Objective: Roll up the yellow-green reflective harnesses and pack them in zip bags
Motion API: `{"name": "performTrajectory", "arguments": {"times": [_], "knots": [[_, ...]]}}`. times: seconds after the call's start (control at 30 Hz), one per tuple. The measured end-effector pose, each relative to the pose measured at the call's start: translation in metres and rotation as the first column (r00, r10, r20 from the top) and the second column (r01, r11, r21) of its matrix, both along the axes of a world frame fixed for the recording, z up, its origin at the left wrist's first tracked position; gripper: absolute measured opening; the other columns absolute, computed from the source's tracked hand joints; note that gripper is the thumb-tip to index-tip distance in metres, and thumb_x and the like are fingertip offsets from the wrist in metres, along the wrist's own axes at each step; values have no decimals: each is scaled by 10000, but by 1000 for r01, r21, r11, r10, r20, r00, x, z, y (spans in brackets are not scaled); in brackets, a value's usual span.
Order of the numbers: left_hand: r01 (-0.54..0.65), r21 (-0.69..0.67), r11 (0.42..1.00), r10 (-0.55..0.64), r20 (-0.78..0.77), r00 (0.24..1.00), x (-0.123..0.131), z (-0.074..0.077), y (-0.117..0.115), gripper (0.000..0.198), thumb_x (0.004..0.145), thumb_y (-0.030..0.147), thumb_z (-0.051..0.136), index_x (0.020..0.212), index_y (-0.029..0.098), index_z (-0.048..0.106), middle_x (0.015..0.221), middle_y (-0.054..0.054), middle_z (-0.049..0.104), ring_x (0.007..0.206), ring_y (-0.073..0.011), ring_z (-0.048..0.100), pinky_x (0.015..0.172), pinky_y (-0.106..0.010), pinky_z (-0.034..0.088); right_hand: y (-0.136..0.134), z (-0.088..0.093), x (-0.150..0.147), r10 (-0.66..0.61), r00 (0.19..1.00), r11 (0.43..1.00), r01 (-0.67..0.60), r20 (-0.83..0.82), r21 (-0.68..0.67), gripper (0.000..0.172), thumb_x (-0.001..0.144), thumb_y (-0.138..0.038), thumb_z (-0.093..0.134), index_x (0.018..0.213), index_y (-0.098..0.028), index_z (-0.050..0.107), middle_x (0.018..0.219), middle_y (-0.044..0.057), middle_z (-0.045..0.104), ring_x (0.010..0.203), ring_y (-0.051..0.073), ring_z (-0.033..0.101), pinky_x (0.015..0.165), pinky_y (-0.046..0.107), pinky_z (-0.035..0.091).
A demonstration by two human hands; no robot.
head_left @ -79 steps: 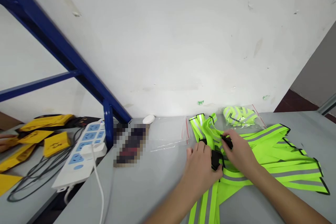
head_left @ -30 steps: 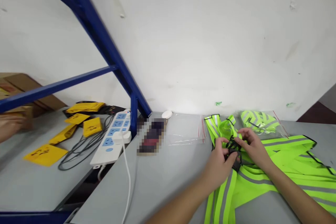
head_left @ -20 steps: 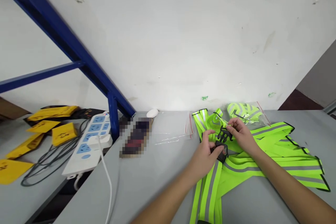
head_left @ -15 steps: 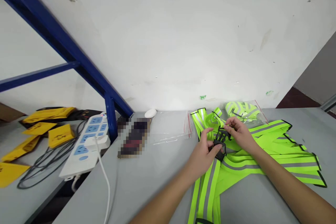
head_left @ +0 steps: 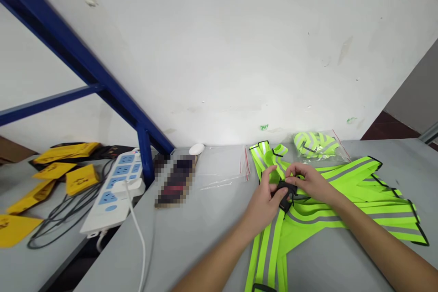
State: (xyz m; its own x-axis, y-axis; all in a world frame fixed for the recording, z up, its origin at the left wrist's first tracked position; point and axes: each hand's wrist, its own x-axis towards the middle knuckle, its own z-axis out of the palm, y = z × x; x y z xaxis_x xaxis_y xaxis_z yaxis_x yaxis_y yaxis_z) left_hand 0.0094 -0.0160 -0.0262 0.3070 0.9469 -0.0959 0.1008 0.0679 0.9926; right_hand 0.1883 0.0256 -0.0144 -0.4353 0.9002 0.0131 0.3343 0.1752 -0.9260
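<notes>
Between my two hands is a black plastic side-release buckle (head_left: 285, 201) on neon-yellow reflective straps (head_left: 273, 242) with grey stripes. My left hand (head_left: 265, 196) grips the lower half of the buckle, thumb in front and index finger raised. The fingers of my right hand (head_left: 306, 182) are closed on its upper half. The two halves sit together, though my fingers partly cover the joint. More of the straps lie spread on the grey table under and beyond my right forearm.
A clear zip bag (head_left: 318, 146) with a folded strap lies against the wall. Flat clear bags (head_left: 222, 164) and a white round object (head_left: 196, 149) are left of it. Farther left are a power strip (head_left: 111, 196), yellow packets (head_left: 82, 179), cables and a blue frame (head_left: 147, 155).
My right hand has come down and toward the left hand. The pronged buckle half, visible apart before, now sits in the other half.
</notes>
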Motion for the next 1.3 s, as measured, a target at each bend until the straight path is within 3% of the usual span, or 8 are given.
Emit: {"name": "performTrajectory", "arguments": {"times": [0.33, 0.5, 0.63, 0.73, 0.8, 1.03, 1.2, 1.3], "knots": [[-12, 135, 991, 38, -190, 981, -3, 5, 0, 453, 918, 334, 459, 1346, 219, 364, 668, 46, 543, 579, -126, 499, 552, -236, 351, -4, -16, -4, -196, 970, 961, 161, 145, 223, 248, 948, -420, 428, 1061, -223, 527, 965, 56, 601, 903, 209, 582, 776, 360, 483], [114, 423, 899, 171, -577, 799, -6, 13, -1, 251, 902, 278, 462, 1089, 235, 623, 684, 2, 575, 682, -173, 552, 648, -296, 411, 10, -14, -8, -298, 927, 875, 169, 229, 455, 246, 965, -338, 377, 1120, -205, 514, 1061, 116, 576, 933, 233, 591, 773, 382, 516], [291, 601, 744, 289, -682, 672, -7, 16, -6, 255, 869, 267, 514, 1084, 260, 652, 1031, -76, 623, 987, -254, 554, 828, -400, 441, 38, -2, -19, -406, 743, 775, -28, 531, 632, 376, 878, -166, 470, 1252, -133, 481, 1250, 189, 539, 1187, 317, 491, 956, 453, 430], [437, 609, 662, 256, -731, 632, -6, 14, -12, 365, 905, 348, 474, 1250, 273, 563, 1349, -88, 509, 1250, -306, 431, 1003, -507, 372, 60, 6, -28, -347, 515, 815, -247, 784, 523, 484, 794, -75, 510, 1277, -105, 493, 1274, 213, 558, 1207, 360, 479, 942, 471, 401], [484, 557, 675, 221, -778, 588, -7, 10, -15, 429, 945, 421, 380, 1330, 270, 498, 1457, -85, 424, 1358, -323, 325, 1080, -578, 282, 72, 9, -33, -251, 466, 836, -337, 848, 433, 458, 758, -71, 545, 1212, -132, 557, 1147, 179, 646, 1100, 339, 560, 879, 435, 422], [462, 385, 799, 44, -804, 593, -13, -1, -15, 657, 952, 585, 154, 1486, 224, 277, 1575, -126, 232, 1463, -312, 140, 1105, -655, 201, 92, 27, -27, -211, 545, 824, -347, 811, 448, 218, 713, -88, 506, 871, -169, 632, 1001, 117, 661, 904, 254, 612, 803, 350, 416], [445, 338, 829, 11, -805, 593, -16, -4, -11, 706, 933, 630, 139, 1508, 229, 221, 1598, -92, 166, 1478, -289, 80, 1120, -627, 211, 93, 63, -7, 26, 729, 936, -258, 684, 240, 88, 716, -254, 612, 791, -209, 608, 763, 14, 614, 665, 175, 542, 597, 274, 376], [449, 325, 833, 8, -817, 577, -18, -4, -8, 701, 933, 628, 147, 1511, 238, 215, 1603, -68, 142, 1478, -294, 69, 1129, -619, 199, 82, 78, -2, 152, 763, 944, -301, 629, 137, 275, 745, -457, 657, 702, -211, 544, 643, -33, 484, 567, 131, 412, 537, 262, 294]]}}
